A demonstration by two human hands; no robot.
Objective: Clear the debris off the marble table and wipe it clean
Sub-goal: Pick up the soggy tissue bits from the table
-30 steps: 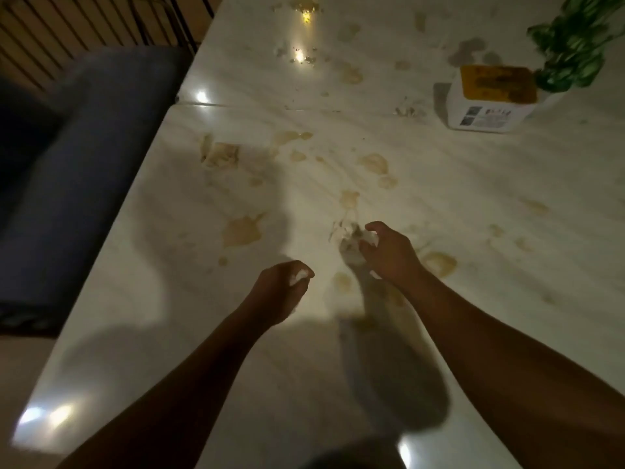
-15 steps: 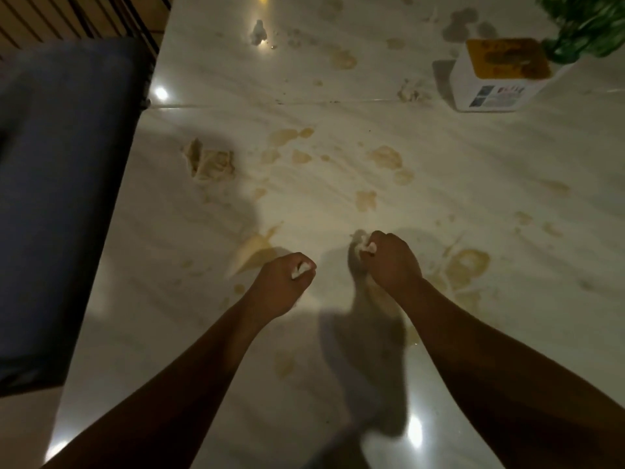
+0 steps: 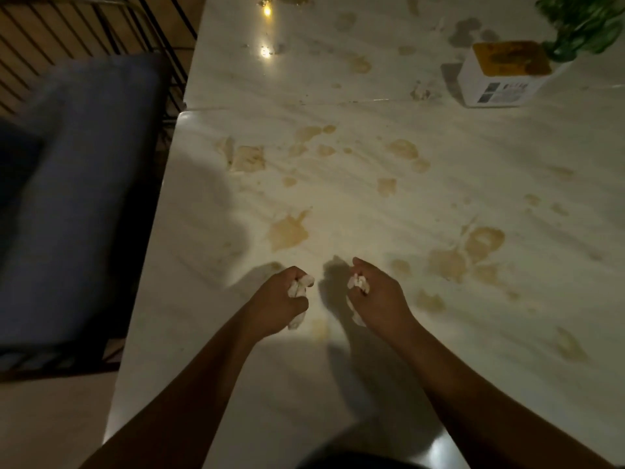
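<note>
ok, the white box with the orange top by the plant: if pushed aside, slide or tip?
Probably slides: the white box looks squat, sitting flat on the glossy marble table. Likely light, if it is cardboard; contents unseen. The plant crowds its far corner, so a push that way may snag.

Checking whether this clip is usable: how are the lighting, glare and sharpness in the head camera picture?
Head view: dim, warm light; glare spots on the marble table at its far end and near edge; shadows lie by the left hand and right hand, each gripping a white tissue wad; the plant and blue cushion look soft.
</note>
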